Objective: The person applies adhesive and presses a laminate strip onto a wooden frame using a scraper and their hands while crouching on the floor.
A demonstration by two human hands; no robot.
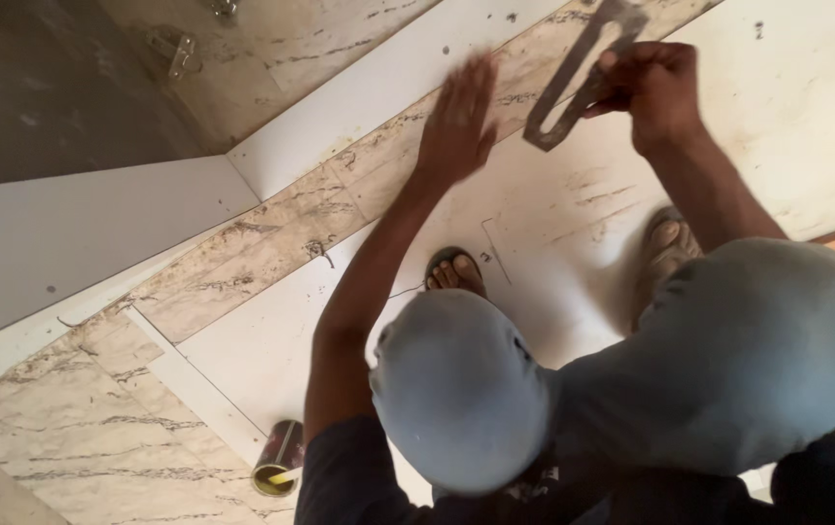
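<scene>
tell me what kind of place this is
Probably a carpentry or interior fit-out site: white laminate boards lie on a marble-patterned floor, an open tin sits nearby, and the right hand holds a metal tool.

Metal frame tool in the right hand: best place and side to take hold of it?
Probably by the upper end, where the right hand already wraps the metal frame tool. It is a long, narrow open frame lying tilted on the white board, its lower end resting free. Coming from the right side, fingers closing across a slim side bar, seems best; the left hand crowds the other side.
</scene>
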